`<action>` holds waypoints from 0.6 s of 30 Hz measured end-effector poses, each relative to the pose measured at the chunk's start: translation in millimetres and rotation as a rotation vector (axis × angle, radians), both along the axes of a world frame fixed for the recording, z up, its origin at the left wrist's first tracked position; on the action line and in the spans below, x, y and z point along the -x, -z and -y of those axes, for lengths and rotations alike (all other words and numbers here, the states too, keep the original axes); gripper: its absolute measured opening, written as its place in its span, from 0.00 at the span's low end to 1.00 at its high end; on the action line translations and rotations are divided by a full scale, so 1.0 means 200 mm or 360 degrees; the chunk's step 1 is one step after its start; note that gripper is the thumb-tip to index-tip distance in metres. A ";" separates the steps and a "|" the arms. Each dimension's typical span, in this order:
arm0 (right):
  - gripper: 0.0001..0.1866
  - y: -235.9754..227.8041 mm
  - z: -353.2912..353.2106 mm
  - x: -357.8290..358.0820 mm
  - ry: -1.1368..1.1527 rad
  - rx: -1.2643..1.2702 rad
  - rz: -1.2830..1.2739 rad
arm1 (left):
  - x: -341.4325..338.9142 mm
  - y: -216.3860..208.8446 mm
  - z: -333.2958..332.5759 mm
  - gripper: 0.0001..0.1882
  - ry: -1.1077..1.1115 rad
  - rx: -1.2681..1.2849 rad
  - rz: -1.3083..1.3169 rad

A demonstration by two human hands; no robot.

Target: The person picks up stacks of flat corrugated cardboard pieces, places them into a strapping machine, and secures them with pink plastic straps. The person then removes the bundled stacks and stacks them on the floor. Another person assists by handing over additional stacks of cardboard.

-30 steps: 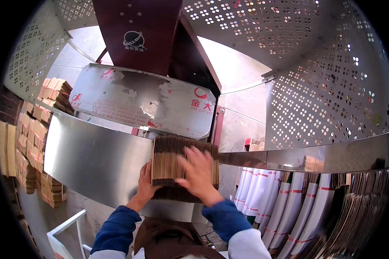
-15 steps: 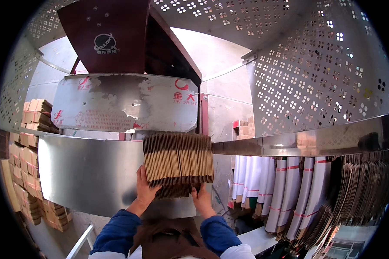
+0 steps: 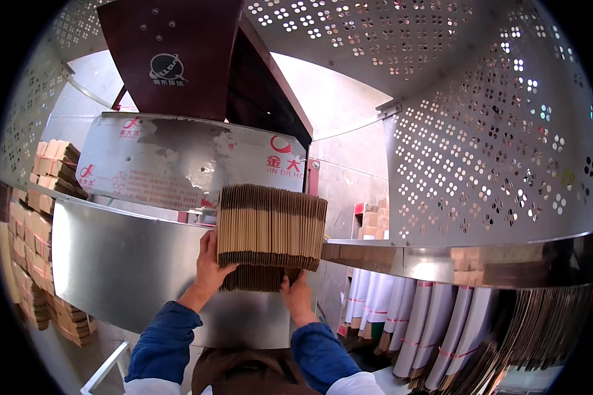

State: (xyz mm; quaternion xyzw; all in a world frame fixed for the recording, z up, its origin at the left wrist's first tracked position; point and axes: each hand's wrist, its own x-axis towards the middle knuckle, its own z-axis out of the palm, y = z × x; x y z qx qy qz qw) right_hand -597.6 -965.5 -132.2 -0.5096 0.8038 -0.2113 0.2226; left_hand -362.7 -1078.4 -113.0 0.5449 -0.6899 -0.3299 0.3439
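A thick row of flattened brown cardboard pieces point(image 3: 270, 227), standing on edge and pressed together, lies over the right part of a metal worktop point(image 3: 125, 263). My left hand point(image 3: 211, 266) grips its left side, the thumb bent across the near lower corner. At the near right corner my right hand point(image 3: 298, 296) closes on the same cardboard pieces, its thumb pointing up. The far end of the row overlaps the near edge of a printed silver plate point(image 3: 178, 158). The undersides of the cardboard and some of my fingertips are hidden.
Behind the plate rises a dark red machine point(image 3: 171, 59). Perforated metal guards point(image 3: 468, 151) curve around the far side and right. Tied cardboard bundles point(image 3: 36, 243) are stacked at left. White strapped bundles point(image 3: 415, 322) and loose cardboard sheets point(image 3: 547, 329) stand at right.
Both hands have pushed the cardboard row a little farther away, so that it now overlaps the printed plate. The whole view has also tilted slightly.
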 end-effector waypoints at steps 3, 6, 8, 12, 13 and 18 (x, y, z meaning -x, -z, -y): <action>0.29 0.03 0.06 0.03 -0.0005 0.0004 -0.0041 | 0.03 0.01 0.05 0.55 -0.0027 0.0089 -0.0008; 0.29 0.00 0.08 0.05 -0.0011 -0.0035 0.0006 | 0.06 0.03 0.08 0.53 -0.0034 0.0045 -0.0132; 0.31 -0.03 0.11 0.05 -0.0013 -0.0101 0.0037 | 0.07 0.04 0.10 0.51 -0.0060 -0.0040 -0.0245; 0.33 -0.03 0.09 0.08 -0.0011 -0.0199 0.0075 | 0.08 0.10 0.07 0.50 -0.0069 -0.0220 -0.0412; 0.33 -0.03 0.10 0.08 -0.0022 -0.0187 0.0109 | 0.07 0.10 0.08 0.51 -0.0052 -0.0240 -0.0426; 0.33 -0.06 0.11 0.07 -0.0118 -0.0319 0.0082 | 0.03 0.10 0.08 0.51 0.0060 -0.0109 -0.0145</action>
